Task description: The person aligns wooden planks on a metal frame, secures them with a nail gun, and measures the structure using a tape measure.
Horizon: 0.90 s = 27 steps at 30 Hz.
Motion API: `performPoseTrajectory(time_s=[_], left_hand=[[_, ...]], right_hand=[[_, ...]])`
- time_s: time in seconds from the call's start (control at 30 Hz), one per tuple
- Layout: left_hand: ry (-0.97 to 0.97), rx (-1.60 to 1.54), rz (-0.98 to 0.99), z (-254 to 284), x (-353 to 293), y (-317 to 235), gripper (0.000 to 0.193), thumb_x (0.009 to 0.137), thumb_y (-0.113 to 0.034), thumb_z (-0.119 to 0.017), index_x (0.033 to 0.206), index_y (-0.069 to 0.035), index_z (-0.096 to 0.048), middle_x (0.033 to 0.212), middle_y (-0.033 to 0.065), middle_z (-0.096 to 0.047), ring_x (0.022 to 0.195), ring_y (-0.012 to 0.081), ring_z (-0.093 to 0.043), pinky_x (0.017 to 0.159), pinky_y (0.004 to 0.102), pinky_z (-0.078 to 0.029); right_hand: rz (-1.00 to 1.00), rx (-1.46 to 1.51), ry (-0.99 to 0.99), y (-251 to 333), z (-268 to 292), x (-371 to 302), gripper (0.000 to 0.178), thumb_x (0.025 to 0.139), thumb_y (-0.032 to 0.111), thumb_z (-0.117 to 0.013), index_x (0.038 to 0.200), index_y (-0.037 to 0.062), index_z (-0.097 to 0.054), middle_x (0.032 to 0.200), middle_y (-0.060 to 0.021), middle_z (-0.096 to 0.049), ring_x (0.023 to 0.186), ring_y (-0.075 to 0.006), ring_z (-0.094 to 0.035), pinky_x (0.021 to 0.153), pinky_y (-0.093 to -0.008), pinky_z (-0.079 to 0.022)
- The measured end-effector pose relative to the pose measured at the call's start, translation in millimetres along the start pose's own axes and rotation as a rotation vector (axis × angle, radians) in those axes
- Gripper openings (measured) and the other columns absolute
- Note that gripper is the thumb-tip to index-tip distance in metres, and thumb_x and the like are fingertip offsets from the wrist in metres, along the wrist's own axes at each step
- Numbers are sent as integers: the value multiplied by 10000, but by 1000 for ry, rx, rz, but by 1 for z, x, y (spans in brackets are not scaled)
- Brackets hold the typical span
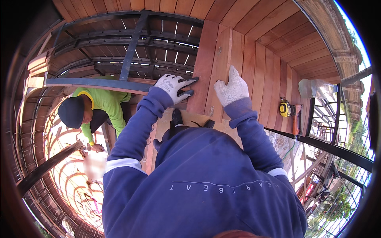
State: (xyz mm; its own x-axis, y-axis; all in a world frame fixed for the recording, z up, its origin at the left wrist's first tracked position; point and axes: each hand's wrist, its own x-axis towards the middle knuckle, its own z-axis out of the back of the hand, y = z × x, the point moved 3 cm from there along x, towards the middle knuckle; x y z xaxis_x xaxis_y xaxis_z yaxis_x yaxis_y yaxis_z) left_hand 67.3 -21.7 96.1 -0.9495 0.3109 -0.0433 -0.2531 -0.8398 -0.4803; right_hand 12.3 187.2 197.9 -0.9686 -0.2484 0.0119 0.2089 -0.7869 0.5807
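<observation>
My left hand (174,88), in a white glove with dark grey fingertips, has its fingers spread toward the left edge of a reddish wooden plank (201,71). The fingertips are at that edge; whether they press on it I cannot tell. My right hand (232,88), in a whitish knit glove, lies over the neighbouring lighter plank (219,63), fingers pointing away from me and thumb held apart. Nothing shows in either hand. The right palm is hidden. More wooden planks (258,75) run side by side to the right.
A yellow tape measure (284,108) lies on the planks by an orange-handled tool (295,123). Black metal beams (133,47) frame an open gap at left. Below, a person in a green shirt (107,101) and dark cap bends down. Clear plastic (316,88) sits at right.
</observation>
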Motion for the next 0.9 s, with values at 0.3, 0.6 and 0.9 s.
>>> performPoseTrajectory(time_s=[0.3,0.6,0.9], left_hand=[[-128,0,65,-2,3,8,691,873,-455,-676,1474,-169,-487,1183,189,-672,1110,363,-627,1020,464,-448],[-209,6,174,-24,9,26,593,858,-345,-692,1407,-158,-569,1181,190,-686,1109,371,-640,999,454,-482],[-511,-179,359,-32,8,55,404,914,-162,-676,1292,-26,-642,1226,158,-697,1152,280,-664,1012,366,-492]], right_hand=[[-140,476,-184,-118,107,-69,463,865,-25,-564,1324,-80,-525,1175,-138,-654,1063,-160,-625,937,-293,-499],[-305,366,-539,-212,223,-159,502,847,-53,-508,1345,-41,-571,1208,-124,-658,1104,-162,-624,940,-292,-494],[100,-116,-383,-280,290,-51,434,827,-2,-561,1246,58,-660,1177,-182,-683,1131,-342,-644,1001,-384,-492]])
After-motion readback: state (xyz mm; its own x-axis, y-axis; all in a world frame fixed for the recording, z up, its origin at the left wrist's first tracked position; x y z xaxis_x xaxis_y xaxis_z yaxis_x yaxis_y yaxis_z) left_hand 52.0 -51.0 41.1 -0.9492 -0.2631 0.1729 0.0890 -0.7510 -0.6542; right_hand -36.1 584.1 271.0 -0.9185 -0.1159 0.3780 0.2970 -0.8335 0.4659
